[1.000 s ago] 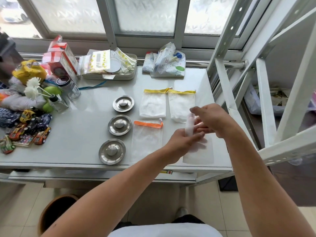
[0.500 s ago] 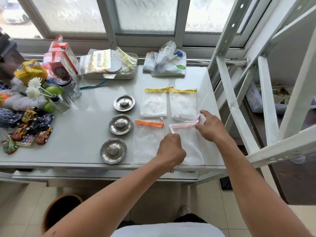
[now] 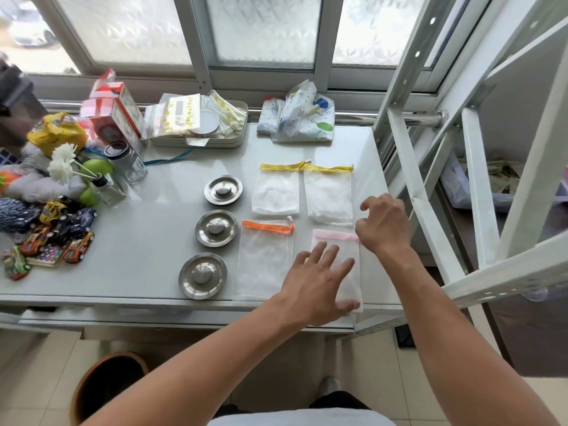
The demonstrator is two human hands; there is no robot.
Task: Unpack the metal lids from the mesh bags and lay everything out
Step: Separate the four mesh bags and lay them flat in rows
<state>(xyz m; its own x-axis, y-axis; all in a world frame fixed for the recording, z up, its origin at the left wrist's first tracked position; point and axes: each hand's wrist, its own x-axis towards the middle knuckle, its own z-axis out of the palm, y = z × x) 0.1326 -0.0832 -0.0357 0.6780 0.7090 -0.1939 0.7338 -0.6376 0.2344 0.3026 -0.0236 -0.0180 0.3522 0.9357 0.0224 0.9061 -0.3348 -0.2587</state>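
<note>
Head view, looking down on grey tabletop.

- Three metal lids in a column left of centre, knobs up, each apart from the next: far lid, near lid close to front edge.
- Four mesh bags flat in two rows to the right of the lids. Far row: two yellow-trimmed bags side by side, trims touching at the shared corner. Near row: orange-trimmed bag beside pink-trimmed bag.
- Left hand: open, fingers spread, palm down over the lower half of the pink-trimmed bag; thumb at its near edge. Nothing gripped.
- Right hand: fingers loosely curled, part open, at the right end of the pink trim; contact with trim cannot be confirmed. Nothing visibly held.
- Clutter along left edge: toy cars, glass jar. Tray of packets at rear.
</note>
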